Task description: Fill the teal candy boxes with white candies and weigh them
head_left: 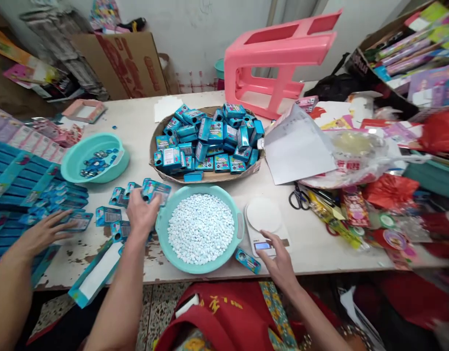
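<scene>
One co-worker's hand (44,231), fingers spread, is resting well left of the bowl (202,269). One left hand (142,209), thumb and fingers curled, is gripping a small blue box (160,187) beside the bowl's far-left rim; the box is lying beyond the palm, nearer this hand than the right, its long axis running left to right, one end pointing bowlward. Right of the bowl: one right hand (277,256), half open, holding nothing visible, is hovering at the scale (263,214); contact is remaining unclear.
</scene>
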A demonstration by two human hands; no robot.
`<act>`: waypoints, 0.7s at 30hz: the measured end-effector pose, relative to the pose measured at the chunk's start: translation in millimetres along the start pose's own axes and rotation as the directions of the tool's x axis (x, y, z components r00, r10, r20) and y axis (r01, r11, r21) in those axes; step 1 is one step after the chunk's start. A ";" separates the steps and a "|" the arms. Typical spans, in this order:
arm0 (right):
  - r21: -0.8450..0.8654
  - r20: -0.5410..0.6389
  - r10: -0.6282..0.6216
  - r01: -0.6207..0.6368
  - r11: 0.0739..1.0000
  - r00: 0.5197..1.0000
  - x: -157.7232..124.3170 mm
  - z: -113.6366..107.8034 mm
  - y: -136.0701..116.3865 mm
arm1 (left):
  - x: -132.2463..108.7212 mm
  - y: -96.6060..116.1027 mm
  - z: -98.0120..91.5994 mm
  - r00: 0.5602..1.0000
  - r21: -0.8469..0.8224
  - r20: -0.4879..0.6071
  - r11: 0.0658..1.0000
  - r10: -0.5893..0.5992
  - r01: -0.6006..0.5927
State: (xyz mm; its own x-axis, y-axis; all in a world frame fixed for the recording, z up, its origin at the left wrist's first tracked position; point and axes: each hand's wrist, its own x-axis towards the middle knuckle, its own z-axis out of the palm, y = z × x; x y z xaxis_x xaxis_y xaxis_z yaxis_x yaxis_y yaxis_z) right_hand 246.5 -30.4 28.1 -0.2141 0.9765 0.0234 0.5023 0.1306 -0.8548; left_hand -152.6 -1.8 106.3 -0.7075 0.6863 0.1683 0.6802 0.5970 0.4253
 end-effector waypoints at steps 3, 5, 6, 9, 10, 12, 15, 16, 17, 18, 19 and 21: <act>-0.117 0.020 -0.015 0.017 0.993 1.000 -33.6 11.2 18.5 | 31.0 -31.1 43.1 0.991 0.131 0.129 0.991 -0.032 0.015; -0.182 0.042 -0.009 0.017 0.983 0.999 -44.6 23.8 24.7 | 39.4 -42.8 68.8 0.965 0.174 0.257 0.985 -0.055 0.010; -0.200 0.062 0.003 0.010 0.980 0.998 -46.9 29.2 26.3 | 40.4 -46.6 77.1 0.952 0.188 0.298 0.982 -0.063 0.006; -0.212 0.111 0.050 -0.025 0.977 0.993 -46.5 31.9 23.2 | 32.8 -50.1 82.2 0.962 0.187 0.274 0.982 -0.015 -0.038; -0.202 0.110 0.070 -0.046 0.978 0.992 -45.1 27.1 19.5 | 26.5 -48.1 79.8 0.975 0.168 0.218 0.983 0.039 -0.077; -0.156 0.066 0.117 -0.105 0.982 0.991 -40.7 10.5 9.7 | 7.4 -38.2 75.6 0.977 0.099 0.103 0.976 0.184 -0.194; -0.082 -0.074 0.171 -0.177 0.981 0.982 -24.9 -20.1 -2.3 | -36.9 -10.6 82.0 0.920 -0.061 0.095 0.925 0.379 -0.375; -0.080 -0.130 0.169 -0.180 0.980 0.977 -15.8 -28.3 -3.2 | -54.2 0.5 87.8 0.887 -0.120 0.161 0.901 0.433 -0.418; -0.091 -0.184 0.155 -0.174 0.980 0.971 -4.7 -34.5 -1.9 | -71.4 11.4 94.5 0.843 -0.174 0.244 0.877 0.479 -0.448; -0.111 -0.231 0.132 -0.161 0.981 0.964 7.7 -38.5 1.5 | -87.4 21.7 101.0 0.786 -0.218 0.334 0.854 0.520 -0.472; -0.133 -0.269 0.105 -0.145 0.980 0.957 21.0 -40.4 6.7 | -101.0 30.7 106.4 0.727 -0.251 0.410 0.834 0.551 -0.491; -0.161 -0.303 0.065 -0.118 0.980 0.951 46.2 -39.4 19.7 | -116.7 44.2 111.6 0.669 -0.282 0.462 0.812 0.582 -0.511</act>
State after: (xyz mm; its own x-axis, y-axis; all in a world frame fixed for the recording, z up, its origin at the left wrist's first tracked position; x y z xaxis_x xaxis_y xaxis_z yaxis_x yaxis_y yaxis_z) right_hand 279.5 24.0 32.7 0.0826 0.9889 0.1235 0.6520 0.0401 -0.7572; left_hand -18.6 -9.1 6.2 0.0113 0.9986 -0.0508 0.8598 0.0162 0.5104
